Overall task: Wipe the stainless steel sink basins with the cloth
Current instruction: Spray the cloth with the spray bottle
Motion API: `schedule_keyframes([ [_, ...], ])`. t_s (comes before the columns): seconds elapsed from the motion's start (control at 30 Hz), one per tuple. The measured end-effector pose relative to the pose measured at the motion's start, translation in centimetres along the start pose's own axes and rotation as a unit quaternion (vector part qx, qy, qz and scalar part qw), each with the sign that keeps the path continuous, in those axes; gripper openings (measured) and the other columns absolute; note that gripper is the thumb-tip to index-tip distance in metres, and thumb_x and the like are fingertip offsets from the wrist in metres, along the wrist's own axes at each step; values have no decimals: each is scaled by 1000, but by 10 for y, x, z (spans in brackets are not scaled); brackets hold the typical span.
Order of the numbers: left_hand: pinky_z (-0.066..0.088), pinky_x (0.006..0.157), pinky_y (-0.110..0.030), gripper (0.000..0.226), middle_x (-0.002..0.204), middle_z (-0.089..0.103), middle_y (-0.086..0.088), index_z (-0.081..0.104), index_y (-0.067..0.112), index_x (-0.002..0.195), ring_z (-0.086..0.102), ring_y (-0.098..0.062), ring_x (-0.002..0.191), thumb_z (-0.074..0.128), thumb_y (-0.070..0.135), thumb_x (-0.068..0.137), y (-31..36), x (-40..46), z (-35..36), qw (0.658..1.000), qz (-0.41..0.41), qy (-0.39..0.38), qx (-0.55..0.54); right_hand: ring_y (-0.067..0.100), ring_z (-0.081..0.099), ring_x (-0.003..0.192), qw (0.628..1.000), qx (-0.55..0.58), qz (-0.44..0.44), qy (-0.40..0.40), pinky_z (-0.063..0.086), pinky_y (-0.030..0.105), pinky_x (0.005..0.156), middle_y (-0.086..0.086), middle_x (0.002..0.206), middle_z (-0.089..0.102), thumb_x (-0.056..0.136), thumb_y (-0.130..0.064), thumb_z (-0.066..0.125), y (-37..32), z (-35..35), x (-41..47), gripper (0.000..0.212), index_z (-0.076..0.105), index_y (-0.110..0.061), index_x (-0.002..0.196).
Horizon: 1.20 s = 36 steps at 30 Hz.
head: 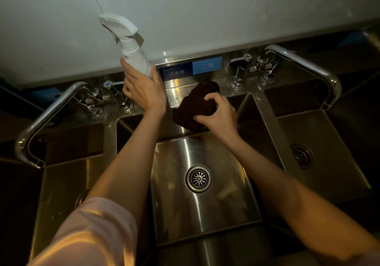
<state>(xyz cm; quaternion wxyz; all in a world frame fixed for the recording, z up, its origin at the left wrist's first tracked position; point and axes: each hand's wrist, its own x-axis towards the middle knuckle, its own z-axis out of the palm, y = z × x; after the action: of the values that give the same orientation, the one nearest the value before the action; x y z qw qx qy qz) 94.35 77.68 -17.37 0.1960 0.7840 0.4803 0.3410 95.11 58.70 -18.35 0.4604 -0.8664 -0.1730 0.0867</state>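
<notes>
A dark brown cloth (195,105) is bunched against the back wall of the middle stainless steel basin (205,220), just under the rear ledge. My right hand (219,113) grips the cloth from its right side, fingers curled into it. My left hand (144,89) is raised at the rear ledge and holds the base of a white spray bottle (127,39), which points up and left against the wall. The middle basin's round drain strainer (198,178) lies below both arms.
A left basin (67,183) and a right basin (320,152) with its own drain flank the middle one. Curved chrome faucets stand on the left (47,115) and on the right (308,64), their spouts overhanging the outer basins. A blue label (190,68) sits on the backsplash.
</notes>
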Motion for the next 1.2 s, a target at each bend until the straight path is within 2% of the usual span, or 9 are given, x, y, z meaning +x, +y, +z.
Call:
schedule_keyframes([
  [0.13, 28, 108, -40, 73, 147, 43, -11, 21, 7, 150, 43, -25, 131, 48, 46, 95, 4, 0, 0, 1000, -21, 6, -5, 8, 52, 94, 1000, 1, -3, -3, 33, 11, 61, -11, 105, 54, 60, -27, 82, -3, 0, 0, 49, 56, -33, 101],
  [0.33, 33, 106, -44, 72, 145, 43, -11, 25, 7, 148, 44, -28, 130, 53, 44, 93, 8, -13, -10, 1000, -10, -10, -20, 11, 55, 97, 1000, -2, -8, 1, 38, 13, 63, -8, 107, 55, 61, -27, 82, -3, -2, -7, 49, 57, -31, 102],
  [0.47, 33, 105, -44, 73, 144, 45, -12, 25, 7, 148, 46, -28, 128, 55, 45, 92, 9, -29, -27, 999, -1, -19, -40, 12, 56, 97, 1000, -5, -20, 4, 46, 21, 68, -11, 105, 53, 60, -27, 83, -6, -7, -16, 49, 57, -32, 101],
  [0.53, 36, 105, -45, 73, 143, 46, -11, 25, 7, 147, 47, -28, 127, 56, 44, 92, 9, -39, -40, 999, 5, -24, -47, 13, 56, 98, 1000, -2, -27, -1, 49, 25, 71, -12, 106, 53, 60, -27, 83, -8, -12, -22, 49, 57, -32, 102],
  [0.67, 36, 104, -45, 73, 141, 47, -12, 25, 8, 147, 47, -29, 126, 58, 42, 91, 4, -66, -75, 999, 11, -27, -44, 11, 56, 94, 999, 1, -37, -10, 44, 20, 66, -14, 102, 51, 59, -29, 83, -10, -23, -40, 49, 56, -35, 100],
  [0.83, 34, 105, -46, 72, 144, 44, -13, 25, 8, 147, 44, -31, 129, 58, 39, 91, -10, -109, -123, 999, 5, -24, -27, 12, 58, 93, 997, 5, -59, -43, 52, 30, 73, -13, 100, 53, 57, -31, 83, -10, -40, -74, 50, 54, -40, 97],
  [1.07, 37, 101, -50, 73, 138, 48, -15, 24, 11, 146, 47, -34, 124, 60, 39, 89, -30, -171, -189, 999, -41, -8, -11, 8, 53, 89, 992, 14, -94, -79, 43, 25, 72, -17, 95, 49, 55, -31, 83, -8, -63, -124, 50, 58, -38, 98],
  [1.2, 37, 99, -51, 72, 138, 49, -16, 26, 10, 146, 48, -35, 123, 60, 38, 89, -36, -207, -224, 998, -59, 13, 2, 8, 54, 88, 986, 15, -122, -113, 45, 27, 71, -14, 96, 51, 55, -29, 84, -8, -74, -151, 50, 59, -36, 98],
])
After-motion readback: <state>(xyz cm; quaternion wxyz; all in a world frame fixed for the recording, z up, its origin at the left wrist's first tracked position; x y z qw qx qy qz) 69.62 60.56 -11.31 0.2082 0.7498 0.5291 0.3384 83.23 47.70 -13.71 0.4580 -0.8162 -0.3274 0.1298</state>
